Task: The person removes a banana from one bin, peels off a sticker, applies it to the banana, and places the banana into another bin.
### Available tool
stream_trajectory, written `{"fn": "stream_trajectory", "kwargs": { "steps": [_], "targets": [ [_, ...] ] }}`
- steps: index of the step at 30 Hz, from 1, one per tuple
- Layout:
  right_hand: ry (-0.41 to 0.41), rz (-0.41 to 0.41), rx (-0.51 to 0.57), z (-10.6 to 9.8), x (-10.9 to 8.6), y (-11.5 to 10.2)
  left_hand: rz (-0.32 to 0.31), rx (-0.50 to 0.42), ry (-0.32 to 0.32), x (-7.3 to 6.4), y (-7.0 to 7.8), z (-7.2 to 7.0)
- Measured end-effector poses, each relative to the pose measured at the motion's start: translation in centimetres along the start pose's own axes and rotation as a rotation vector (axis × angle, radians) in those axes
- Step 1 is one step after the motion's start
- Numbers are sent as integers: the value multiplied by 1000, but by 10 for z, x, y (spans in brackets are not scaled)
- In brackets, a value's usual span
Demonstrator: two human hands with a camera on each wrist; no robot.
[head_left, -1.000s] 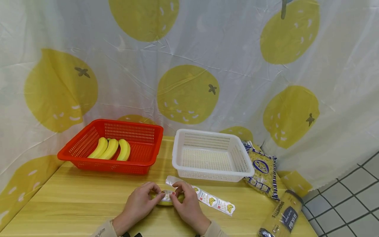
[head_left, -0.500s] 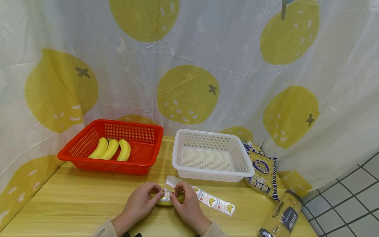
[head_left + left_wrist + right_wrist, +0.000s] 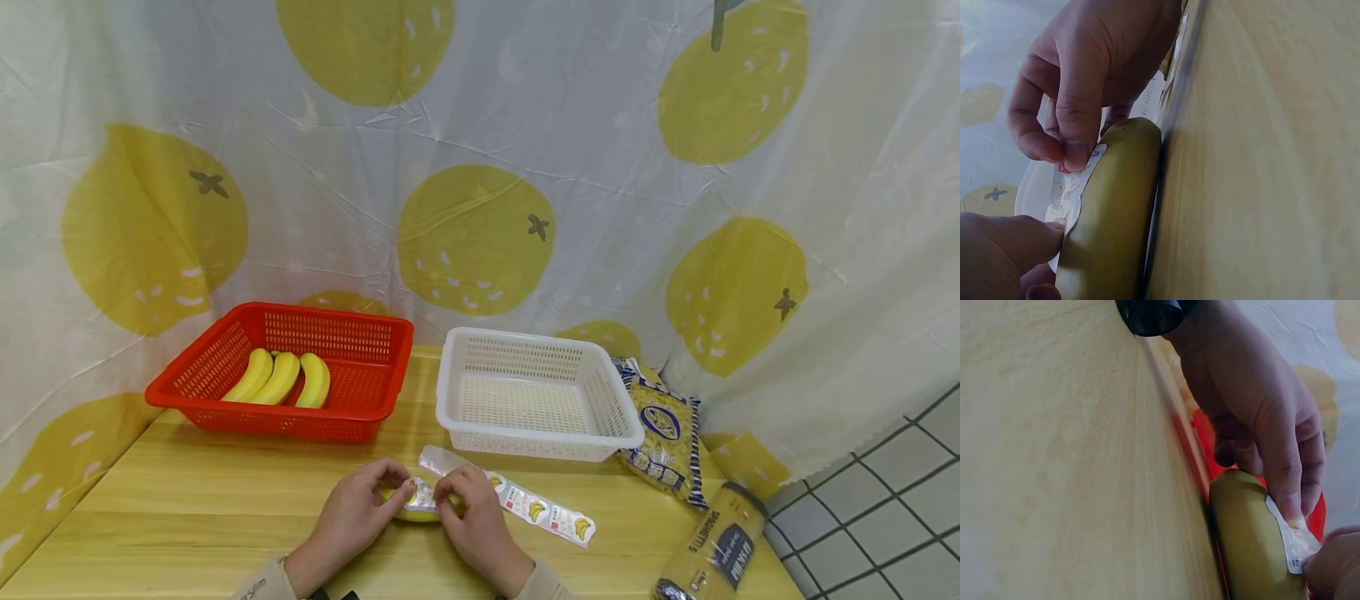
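Observation:
A yellow banana [image 3: 417, 514] lies crosswise on the wooden table between the two hands. On its upper side is a white printed sticker [image 3: 424, 495], with a wavy edge against the peel in the left wrist view. My left hand [image 3: 352, 510] holds the banana's left end, its thumb on the sticker's near end. At the right end my right hand [image 3: 477, 518] has its curled fingers around the banana, the thumb pressing the sticker's other end. Some fingertips are hidden behind the banana. Beside the right hand lies a strip of banana stickers [image 3: 543, 510].
A red basket [image 3: 281, 422] with several bananas [image 3: 277, 379] stands at the back left. To its right is a white basket [image 3: 536, 446]. A pasta bag [image 3: 663, 433] and a spaghetti jar [image 3: 712, 546] sit at the right edge. A patterned curtain [image 3: 337, 192] hangs behind.
The right hand's fingers have drawn in closer to the thumb and shifted slightly over the sticker's right end. The left hand and banana have hardly moved.

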State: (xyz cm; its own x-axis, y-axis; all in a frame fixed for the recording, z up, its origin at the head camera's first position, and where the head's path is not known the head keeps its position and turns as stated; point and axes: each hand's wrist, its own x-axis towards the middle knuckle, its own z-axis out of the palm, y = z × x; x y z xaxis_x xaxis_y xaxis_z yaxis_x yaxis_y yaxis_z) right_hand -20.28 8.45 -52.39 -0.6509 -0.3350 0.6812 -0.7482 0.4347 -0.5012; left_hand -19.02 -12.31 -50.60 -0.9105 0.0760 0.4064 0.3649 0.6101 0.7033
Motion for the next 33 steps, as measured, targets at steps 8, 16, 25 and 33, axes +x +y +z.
{"fn": "stream_trajectory", "kwargs": {
  "steps": [8, 16, 25, 33],
  "targets": [
    [13, -120, -26, 0, -2, 4, 96, -59, -4, -2, -3, 0],
    [-3, -111, -29, -1, -2, 1, 208, -44, 37, -4, -5, 2],
    [-11, -78, -41, -1, -3, 0, 215, 3, 27, -4, -3, 2],
    [-1, -71, -39, 0, -2, -1, 193, 27, 0, -4, -2, 0]
  ]
}}
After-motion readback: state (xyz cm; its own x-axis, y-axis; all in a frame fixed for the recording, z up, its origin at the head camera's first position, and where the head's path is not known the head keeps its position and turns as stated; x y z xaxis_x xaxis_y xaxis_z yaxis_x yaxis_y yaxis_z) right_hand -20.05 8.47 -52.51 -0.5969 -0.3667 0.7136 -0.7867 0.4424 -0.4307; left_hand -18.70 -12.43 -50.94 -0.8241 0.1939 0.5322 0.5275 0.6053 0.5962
